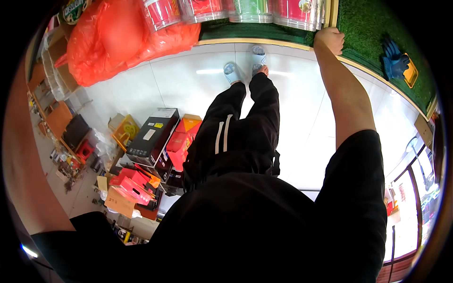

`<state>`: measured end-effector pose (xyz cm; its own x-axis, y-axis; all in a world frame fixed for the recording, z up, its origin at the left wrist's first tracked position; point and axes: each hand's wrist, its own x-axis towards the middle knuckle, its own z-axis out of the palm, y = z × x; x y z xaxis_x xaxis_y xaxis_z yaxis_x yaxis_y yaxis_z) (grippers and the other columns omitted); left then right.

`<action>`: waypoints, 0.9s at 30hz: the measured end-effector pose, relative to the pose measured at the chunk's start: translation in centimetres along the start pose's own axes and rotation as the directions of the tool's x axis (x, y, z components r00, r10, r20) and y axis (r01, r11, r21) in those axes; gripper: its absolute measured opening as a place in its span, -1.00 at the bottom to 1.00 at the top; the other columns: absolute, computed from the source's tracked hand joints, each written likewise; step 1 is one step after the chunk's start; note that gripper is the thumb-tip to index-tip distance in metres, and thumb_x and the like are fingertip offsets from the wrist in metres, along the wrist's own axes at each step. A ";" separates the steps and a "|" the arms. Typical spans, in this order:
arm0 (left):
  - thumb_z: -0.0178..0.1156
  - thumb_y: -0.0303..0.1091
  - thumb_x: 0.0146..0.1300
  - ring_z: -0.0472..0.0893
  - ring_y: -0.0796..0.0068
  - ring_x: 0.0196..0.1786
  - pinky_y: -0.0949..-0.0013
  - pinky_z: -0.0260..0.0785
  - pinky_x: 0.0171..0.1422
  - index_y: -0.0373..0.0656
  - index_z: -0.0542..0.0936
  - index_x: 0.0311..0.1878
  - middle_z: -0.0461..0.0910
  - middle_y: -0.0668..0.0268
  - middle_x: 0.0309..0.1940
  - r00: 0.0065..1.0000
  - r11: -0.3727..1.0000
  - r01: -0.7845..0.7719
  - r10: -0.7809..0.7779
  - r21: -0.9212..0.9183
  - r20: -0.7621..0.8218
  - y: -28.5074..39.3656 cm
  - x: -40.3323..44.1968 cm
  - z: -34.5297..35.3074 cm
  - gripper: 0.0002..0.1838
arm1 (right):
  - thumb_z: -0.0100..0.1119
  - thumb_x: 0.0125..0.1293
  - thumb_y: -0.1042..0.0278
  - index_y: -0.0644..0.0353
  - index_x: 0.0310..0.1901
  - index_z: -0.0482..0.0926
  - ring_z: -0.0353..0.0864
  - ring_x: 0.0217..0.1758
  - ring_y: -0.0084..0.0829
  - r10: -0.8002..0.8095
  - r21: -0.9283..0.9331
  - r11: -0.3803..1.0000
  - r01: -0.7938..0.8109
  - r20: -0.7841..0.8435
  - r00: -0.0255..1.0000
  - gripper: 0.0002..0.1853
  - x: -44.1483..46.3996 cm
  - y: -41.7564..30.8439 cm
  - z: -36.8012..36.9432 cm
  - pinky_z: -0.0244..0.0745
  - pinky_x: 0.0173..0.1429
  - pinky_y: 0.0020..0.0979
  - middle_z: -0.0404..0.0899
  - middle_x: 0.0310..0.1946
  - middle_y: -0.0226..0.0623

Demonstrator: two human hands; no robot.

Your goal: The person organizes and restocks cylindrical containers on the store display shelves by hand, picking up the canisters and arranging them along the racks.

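My right hand (331, 40) is closed at the corner where a wooden divider (334, 13) meets the front edge of a green-lined shelf. Just left of that hand stand several clear plastic containers with red, green and pink labels, the closest being a pink-labelled one (298, 13). My left forearm runs up the far left side of the view, and its hand is out of sight. Blue gloves (394, 60) lie beside a yellow tray (411, 71) on the artificial grass, right of my right hand.
A large red plastic bag (118, 40) bulges at the upper left. Below it on the floor are a black box (153, 134), red boxes (179, 146), an open carton (120, 202) and a brown chair (59, 120). My slippered feet stand near the shelf.
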<state>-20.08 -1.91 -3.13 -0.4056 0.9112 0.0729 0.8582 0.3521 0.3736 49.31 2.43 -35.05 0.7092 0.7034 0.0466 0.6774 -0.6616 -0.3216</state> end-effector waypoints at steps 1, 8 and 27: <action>0.06 0.02 0.24 0.52 0.14 0.03 0.16 0.33 0.09 -0.10 0.54 0.07 0.56 0.08 -0.05 1.000 1.000 -0.001 0.001 0.002 -0.001 0.0 -0.1 0.0 -0.53 | -0.26 0.30 0.18 0.23 -0.21 0.58 0.53 -0.07 -0.06 -0.015 0.005 1.000 0.015 -0.001 1.000 -0.61 0.0 0.0 -0.1 0.26 0.11 -0.09 0.62 -0.19 -0.10; 0.06 0.01 0.24 0.53 0.12 0.01 0.16 0.34 0.08 -0.10 0.54 0.06 0.56 0.07 -0.06 1.000 1.000 -0.020 0.020 0.010 0.003 0.5 0.1 -0.3 -0.54 | -0.25 0.30 0.18 0.23 -0.19 0.59 0.54 -0.07 -0.05 -0.012 0.004 1.000 0.012 -0.001 1.000 -0.60 0.0 0.1 0.2 0.26 0.11 -0.09 0.63 -0.18 -0.07; 0.07 -0.01 0.23 0.54 0.09 -0.03 0.15 0.36 0.03 -0.10 0.55 0.04 0.58 0.04 -0.11 0.998 0.996 -0.065 0.065 0.062 0.009 1.6 0.4 -0.8 -0.56 | -0.27 0.29 0.17 0.26 -0.13 0.59 0.56 -0.05 -0.05 0.009 -0.009 1.000 -0.009 0.005 1.000 -0.56 0.2 -0.2 0.1 0.25 0.15 -0.07 0.63 -0.12 -0.05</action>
<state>-19.17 -1.13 -1.78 -0.3461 0.9340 0.0888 0.9008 0.3043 0.3096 49.31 2.69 -35.05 0.7143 0.6987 0.0393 0.6727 -0.6701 -0.3136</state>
